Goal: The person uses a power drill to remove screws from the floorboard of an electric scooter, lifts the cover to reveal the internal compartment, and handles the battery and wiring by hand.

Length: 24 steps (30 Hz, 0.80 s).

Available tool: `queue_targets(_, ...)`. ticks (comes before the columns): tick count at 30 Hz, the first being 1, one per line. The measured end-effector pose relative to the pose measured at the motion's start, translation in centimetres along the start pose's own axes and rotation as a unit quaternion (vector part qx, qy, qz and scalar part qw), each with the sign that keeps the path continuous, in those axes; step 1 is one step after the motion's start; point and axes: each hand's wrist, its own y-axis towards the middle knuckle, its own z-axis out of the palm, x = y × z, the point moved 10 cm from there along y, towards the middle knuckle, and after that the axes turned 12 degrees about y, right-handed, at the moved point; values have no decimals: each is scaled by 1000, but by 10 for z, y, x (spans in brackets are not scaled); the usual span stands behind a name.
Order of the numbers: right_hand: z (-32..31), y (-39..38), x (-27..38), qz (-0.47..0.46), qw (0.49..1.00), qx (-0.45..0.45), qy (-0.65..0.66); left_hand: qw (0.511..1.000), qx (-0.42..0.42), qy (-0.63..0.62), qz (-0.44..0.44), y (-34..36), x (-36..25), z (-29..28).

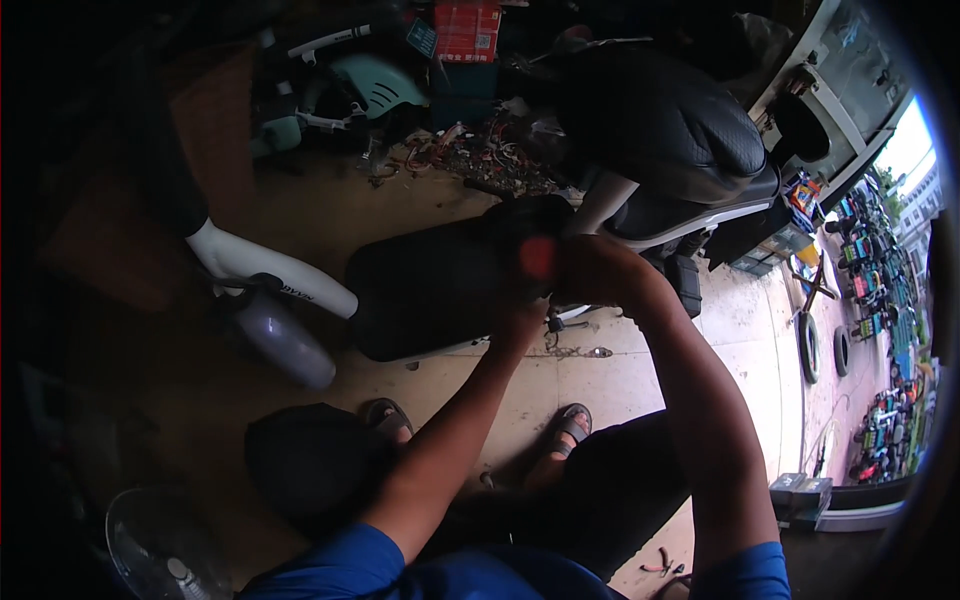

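An electric scooter stands sideways before me, with its black footboard (430, 285) in the middle and its black seat (690, 130) at the upper right. At the seat end of the footboard, my right hand (600, 272) is closed, its fingers lost in shadow. A blurred red round thing (538, 258) shows beside those fingers; its kind is unclear. My left hand (522, 314) is just nearer to me, at the footboard's near edge, fingers curled in and partly hidden. What either hand grips cannot be made out.
The scooter's white front tube (265, 265) and grey front fender (285, 340) are at the left. Tangled wires and scraps (455, 150) lie beyond, near a red box (467, 30) and pale green body panels (370, 85). A clear-caged fan (165, 550) stands lower left; tyres (809, 348) are at the right.
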Motion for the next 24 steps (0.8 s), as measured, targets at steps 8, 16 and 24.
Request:
queue_targets(8,11,-6,11,11,997,38,67,887,363,-276,-75,-16,57,28)
queue_targets(16,18,-3,-12,153,983,24,103,847,325,-397,-141,5,77,24)
queue_targets(24,26,1,-20,130,990,26,46,838,326,-397,-181,-5,66,17)
